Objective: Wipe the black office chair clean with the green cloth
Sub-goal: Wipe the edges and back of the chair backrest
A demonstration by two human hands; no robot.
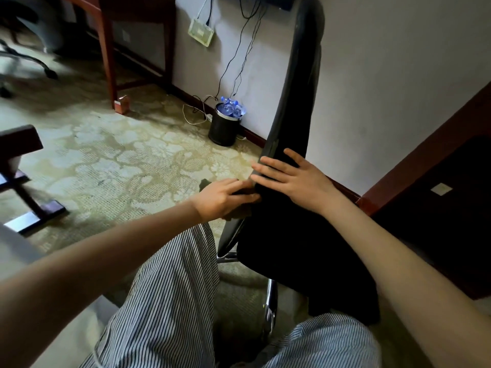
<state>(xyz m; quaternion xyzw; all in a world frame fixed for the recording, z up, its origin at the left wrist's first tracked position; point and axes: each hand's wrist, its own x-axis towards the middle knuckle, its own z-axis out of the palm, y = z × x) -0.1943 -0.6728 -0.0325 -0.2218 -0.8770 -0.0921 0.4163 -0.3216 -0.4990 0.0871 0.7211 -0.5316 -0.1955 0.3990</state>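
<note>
The black office chair [295,102] stands close in front of me, its tall backrest seen edge-on and its seat dark below. My right hand [292,179] lies flat with spread fingers on the lower backrest. My left hand [223,197] presses the green cloth [236,212], which looks dark here, against the left edge of the backrest where it meets the seat. Most of the cloth is hidden under the hand.
A black waste bin [224,126] with plastic bottles stands by the wall behind the chair, with cables beside it. A wooden desk leg [109,54] is at the back left, dark furniture [438,208] at the right. Patterned carpet [119,160] covers the floor. My striped trousers fill the bottom.
</note>
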